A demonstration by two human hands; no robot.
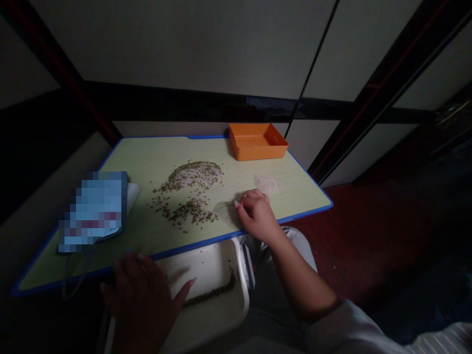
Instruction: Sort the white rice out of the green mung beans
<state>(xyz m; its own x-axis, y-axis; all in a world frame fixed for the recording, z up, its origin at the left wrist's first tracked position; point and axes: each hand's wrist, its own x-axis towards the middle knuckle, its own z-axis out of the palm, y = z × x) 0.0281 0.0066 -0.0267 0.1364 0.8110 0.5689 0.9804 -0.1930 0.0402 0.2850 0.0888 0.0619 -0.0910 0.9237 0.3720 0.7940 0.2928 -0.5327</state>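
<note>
My right hand (256, 216) is closed at the near edge of the table, its fingers gripping the rim of a clear round dish (227, 214) that looks like thin plastic. Just left of the dish lies a scattered heap of small green beans mixed with white grains (193, 174), with a looser patch of mostly green beans (190, 211) in front. Beyond my right hand is a small pile of white grains (267, 184). My left hand (143, 295), in shadow, has its fingers and thumb apart over the white bin (241, 290), which holds a line of green beans.
An orange tray (260, 151) stands at the back right of the pale table (295, 196) with a blue edge. A pixelated blue device (96, 211) with a cable lies at the left. Cabinet panels (191, 44) rise behind the table.
</note>
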